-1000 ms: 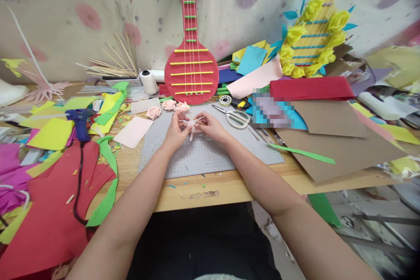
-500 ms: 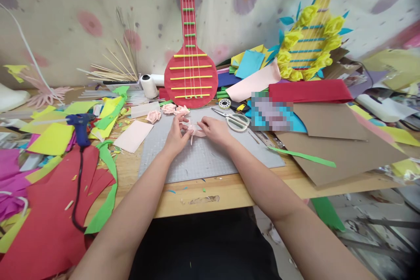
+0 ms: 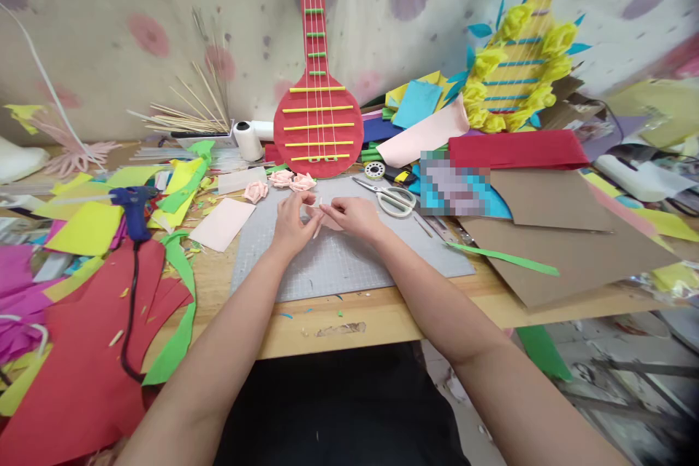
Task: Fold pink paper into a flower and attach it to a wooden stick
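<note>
Above the grey cutting mat (image 3: 349,269), a small piece of pale pink paper (image 3: 330,224) is pinched between both hands. My left hand (image 3: 295,222) has its thumb and fingers closed on the paper's left end, beside a thin pale stick or strip. My right hand (image 3: 354,217) grips the right part, thumb and forefinger meeting close to the left thumb. Just beyond the left hand are several pink paper roses (image 3: 281,178). White-handled scissors (image 3: 396,200) lie past the right hand on the mat.
A red paper lute (image 3: 318,120) leans on the wall behind; a yellow one with flowers (image 3: 513,73) stands right. At left are a blue glue gun (image 3: 135,211), pink paper (image 3: 223,226) and red sheets (image 3: 92,349). Brown cardboard (image 3: 573,247) covers the right side.
My right hand has moved slightly left, so the thumbs are closer together over the pink paper. The paper has shifted in the fingers. The view has tilted a little.
</note>
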Demonstrator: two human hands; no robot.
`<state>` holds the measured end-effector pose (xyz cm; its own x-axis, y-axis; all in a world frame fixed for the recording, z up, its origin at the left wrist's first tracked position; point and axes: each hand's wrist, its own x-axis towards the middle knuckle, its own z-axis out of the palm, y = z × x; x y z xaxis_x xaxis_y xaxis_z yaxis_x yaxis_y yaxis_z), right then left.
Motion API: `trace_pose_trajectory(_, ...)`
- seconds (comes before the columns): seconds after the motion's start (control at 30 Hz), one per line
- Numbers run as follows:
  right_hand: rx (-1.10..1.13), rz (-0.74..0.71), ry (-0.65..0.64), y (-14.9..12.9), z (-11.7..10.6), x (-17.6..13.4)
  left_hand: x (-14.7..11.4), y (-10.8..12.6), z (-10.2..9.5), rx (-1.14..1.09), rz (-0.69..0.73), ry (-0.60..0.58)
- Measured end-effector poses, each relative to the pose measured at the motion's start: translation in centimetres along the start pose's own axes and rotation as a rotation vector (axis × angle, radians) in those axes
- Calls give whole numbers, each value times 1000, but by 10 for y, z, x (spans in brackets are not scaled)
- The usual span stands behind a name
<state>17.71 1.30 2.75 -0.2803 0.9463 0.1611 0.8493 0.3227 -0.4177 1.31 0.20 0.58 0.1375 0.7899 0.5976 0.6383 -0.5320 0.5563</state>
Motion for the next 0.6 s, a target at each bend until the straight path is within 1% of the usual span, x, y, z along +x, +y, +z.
trace_pose_trajectory(0.13, -59, 4, -67, -2, -7, -1, 3, 6, -3, 59, 8, -1)
trace_pose_trajectory(0.23, -76, -11, -132, -4, -13, -2, 4, 7, -3, 83, 12, -17)
trace_pose_trajectory(0.3, -83, -14, -153, -5, -15, -2, 4, 7, -3, 87, 11, -24)
trace_pose_trajectory(0.47, -104, 6, -163, -6, -14, -3, 2, 6, -2, 46, -16, -33)
trace_pose_trajectory(0.6, -108, 84, -129, -5, -11, -2, 2, 4, -2, -13, -64, -19)
